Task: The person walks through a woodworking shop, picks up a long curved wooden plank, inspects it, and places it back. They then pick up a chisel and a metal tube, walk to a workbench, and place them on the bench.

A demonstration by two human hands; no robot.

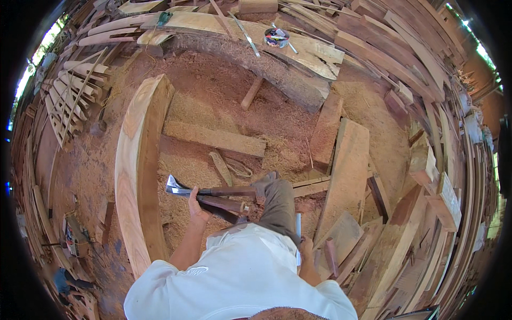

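Note:
My left hand is closed round several wooden-handled bladed tools, held together in front of my left thigh. Their handles point right, and a flared steel blade sticks out to the left, close to the curved timber beam. My right hand is low at my right side, fingers curled beside a thin bright straight strip. The strip looks like metal and is partly hidden by my shirt and leg. A short reddish wooden piece lies right of that hand.
A thick slab across the far side carries a small tub of tools and a metal ruler. Sawdust covers the ground, with a block and a leaning plank. Stacked boards line the right.

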